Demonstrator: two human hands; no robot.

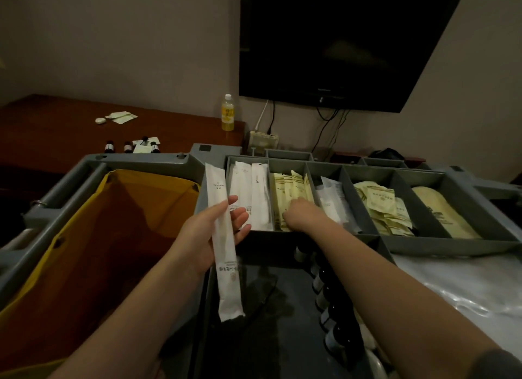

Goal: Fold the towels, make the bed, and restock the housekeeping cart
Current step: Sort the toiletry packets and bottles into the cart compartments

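Head view. Left hand (pixel 209 234) grips a long white sachet (pixel 228 280), held upright at the near-left corner of the cart tray (pixel 452 244), just beside the compartment of matching white sachets (pixel 248 189). Right hand (pixel 303 216) is in the next compartment, fingers buried among yellow packets (pixel 291 185); whether it pinches any, cannot tell. Yellow bag (pixel 113 223) hangs to the left.

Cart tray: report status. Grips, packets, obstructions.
Left grip holds long white packet, just left of cart tray. Right grip down among yellow packets, second compartment; grasp unclear. No obstruction seen.
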